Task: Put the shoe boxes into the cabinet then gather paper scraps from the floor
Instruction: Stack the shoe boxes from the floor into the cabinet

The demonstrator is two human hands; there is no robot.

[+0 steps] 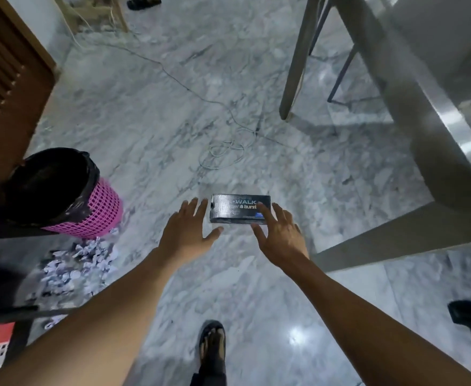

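My two bare forearms fill the lower frame, reaching forward and down. My sandalled foot (212,341) stands between them on the grey-veined marble floor (150,129).

Left hand (187,229): fingers spread, palm down, holding nothing, just left of the box. Right hand (280,232): fingers spread as well, holding nothing; fingertips overlap the box's right end in view, contact cannot be confirmed.

Black rectangular cardboard shoe box (238,208), lid closed, white lettering "WALK" and "burst" on the side facing me. It lies flat on the floor between the two hands.

Left of frame: pink plastic mesh waste basket (95,215) lined with a black bag. Pile of white torn paper scraps (75,268) on the floor just in front of it.

Beyond the box: thin white cable (223,151) coiled loosely on the floor. Right: grey table (434,118) with angled legs. Upper left: brown slatted wooden cabinet door (3,87).
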